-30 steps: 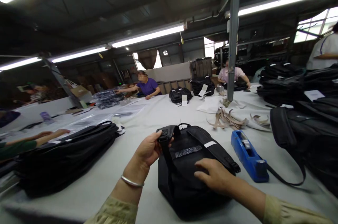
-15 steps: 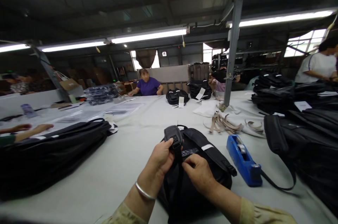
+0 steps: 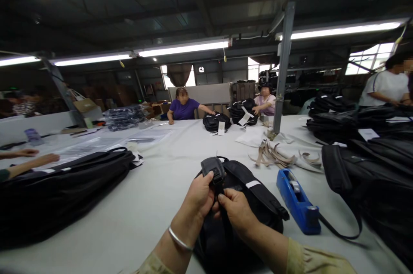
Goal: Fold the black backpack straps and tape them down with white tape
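A black backpack (image 3: 254, 218) lies on the white table in front of me, its straps uppermost. My left hand (image 3: 201, 192) is closed round the buckle end of one shoulder strap (image 3: 213, 166), thumb on top near the buckle. Just below the buckle, my right hand (image 3: 237, 209) pinches the narrow black webbing that hangs from it. The two hands almost touch. The second shoulder strap (image 3: 254, 183), with a white band round it, lies along the bag to the right.
A blue tape dispenser (image 3: 298, 205) stands right of the backpack. Black bags are piled at right (image 3: 380, 170) and left (image 3: 64, 192). Beige strips (image 3: 274, 153) lie beyond the dispenser, near a metal post (image 3: 283, 72). Several co-workers are around the table; a co-worker's hands (image 3: 35, 160) reach in at left.
My right hand has moved up and left, to the webbing beside my left hand. Across the table, the person in purple now reaches to a black bag, and another person leans into sight.
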{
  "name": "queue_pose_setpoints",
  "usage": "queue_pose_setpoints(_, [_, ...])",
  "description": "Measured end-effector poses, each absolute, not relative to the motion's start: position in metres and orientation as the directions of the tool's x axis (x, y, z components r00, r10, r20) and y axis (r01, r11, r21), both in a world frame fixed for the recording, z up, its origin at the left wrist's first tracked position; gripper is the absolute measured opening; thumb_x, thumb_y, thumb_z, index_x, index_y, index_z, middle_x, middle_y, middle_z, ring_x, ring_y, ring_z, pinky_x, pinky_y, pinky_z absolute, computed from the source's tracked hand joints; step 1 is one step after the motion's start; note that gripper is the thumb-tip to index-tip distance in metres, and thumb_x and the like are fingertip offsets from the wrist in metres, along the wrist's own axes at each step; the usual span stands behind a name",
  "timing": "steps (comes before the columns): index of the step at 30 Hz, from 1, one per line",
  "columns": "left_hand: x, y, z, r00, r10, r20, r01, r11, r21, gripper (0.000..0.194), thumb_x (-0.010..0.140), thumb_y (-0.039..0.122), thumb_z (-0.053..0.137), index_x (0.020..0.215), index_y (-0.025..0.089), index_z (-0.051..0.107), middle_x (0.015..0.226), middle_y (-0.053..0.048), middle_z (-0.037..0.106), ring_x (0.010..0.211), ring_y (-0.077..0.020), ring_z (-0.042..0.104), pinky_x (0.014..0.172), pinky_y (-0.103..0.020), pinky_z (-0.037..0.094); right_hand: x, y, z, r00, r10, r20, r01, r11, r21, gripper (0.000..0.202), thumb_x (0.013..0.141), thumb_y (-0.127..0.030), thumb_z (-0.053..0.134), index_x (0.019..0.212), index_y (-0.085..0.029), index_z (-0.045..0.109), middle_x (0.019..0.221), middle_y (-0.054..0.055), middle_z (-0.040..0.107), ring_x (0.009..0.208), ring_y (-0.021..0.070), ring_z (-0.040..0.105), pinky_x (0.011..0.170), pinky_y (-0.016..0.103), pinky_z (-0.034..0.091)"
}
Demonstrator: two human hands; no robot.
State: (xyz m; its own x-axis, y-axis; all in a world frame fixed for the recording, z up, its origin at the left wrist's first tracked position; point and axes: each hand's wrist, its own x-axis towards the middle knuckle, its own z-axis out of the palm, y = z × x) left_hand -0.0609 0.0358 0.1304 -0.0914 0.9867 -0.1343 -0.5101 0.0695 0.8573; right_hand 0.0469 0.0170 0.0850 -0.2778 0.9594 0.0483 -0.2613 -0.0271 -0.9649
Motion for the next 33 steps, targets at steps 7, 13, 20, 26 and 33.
queue_pose_setpoints(7, [-0.061, 0.033, 0.124, -0.113, 0.976, -0.188, -0.466, 0.115, 0.877, 0.018, 0.081, 0.024, 0.055, 0.086, 0.008, 0.063, 0.068, -0.012, 0.069, 0.040, -0.0160, 0.055, 0.032, -0.024, 0.035, 0.054, 0.024, 0.085, -0.370, 0.927, 0.064, -0.187, -0.006, -0.982, 0.043, 0.073, -0.056, 0.063, 0.078, -0.013, 0.059, 0.068, 0.006, 0.069, 0.051, 0.0142, 0.062, 0.055, 0.027, 0.048])
queue_pose_setpoints(13, [-0.066, 0.031, 0.147, -0.159, 0.978, -0.135, -0.450, 0.050, 0.892, 0.013, 0.079, 0.014, 0.057, 0.082, 0.006, 0.067, 0.068, -0.013, 0.071, 0.053, -0.0175, 0.063, 0.048, -0.026, 0.050, 0.048, 0.020, 0.085, -0.339, 0.941, 0.003, -0.170, -0.058, -0.984, 0.045, 0.070, -0.057, 0.066, 0.075, -0.012, 0.060, 0.065, 0.007, 0.069, 0.050, 0.0153, 0.062, 0.055, 0.029, 0.049])
queue_pose_setpoints(20, [-0.084, 0.036, 0.172, -0.043, 0.976, -0.212, -0.326, 0.187, 0.927, 0.033, 0.086, 0.034, 0.052, 0.089, 0.006, 0.069, 0.064, -0.011, 0.069, 0.033, -0.0121, 0.048, 0.027, -0.021, 0.026, 0.032, 0.029, 0.125, -0.363, 0.920, 0.149, -0.358, 0.010, -0.934, 0.040, 0.071, -0.050, 0.069, 0.085, -0.012, 0.068, 0.074, 0.006, 0.069, 0.058, 0.0159, 0.063, 0.065, 0.032, 0.051])
queue_pose_setpoints(26, [-0.094, 0.038, 0.202, -0.060, 0.985, -0.160, -0.370, 0.127, 0.920, 0.029, 0.085, 0.034, 0.062, 0.086, 0.006, 0.067, 0.079, -0.015, 0.072, 0.061, -0.0198, 0.068, 0.052, -0.028, 0.056, 0.027, 0.024, 0.099, -0.413, 0.893, 0.179, -0.086, 0.158, -0.984, 0.018, 0.072, -0.030, 0.067, 0.075, -0.012, 0.071, 0.066, 0.003, 0.065, 0.060, 0.0144, 0.055, 0.059, 0.027, 0.044])
queue_pose_setpoints(33, [-0.099, 0.051, 0.209, -0.158, 0.984, -0.081, -0.248, 0.040, 0.968, 0.013, 0.081, 0.016, 0.067, 0.075, 0.005, 0.067, 0.064, -0.008, 0.068, 0.039, -0.0056, 0.048, 0.041, -0.020, 0.047, 0.035, 0.021, 0.081, -0.452, 0.873, 0.186, 0.061, 0.238, -0.969, 0.027, 0.076, -0.038, 0.068, 0.088, -0.014, 0.072, 0.077, 0.005, 0.068, 0.074, 0.0198, 0.062, 0.071, 0.032, 0.049])
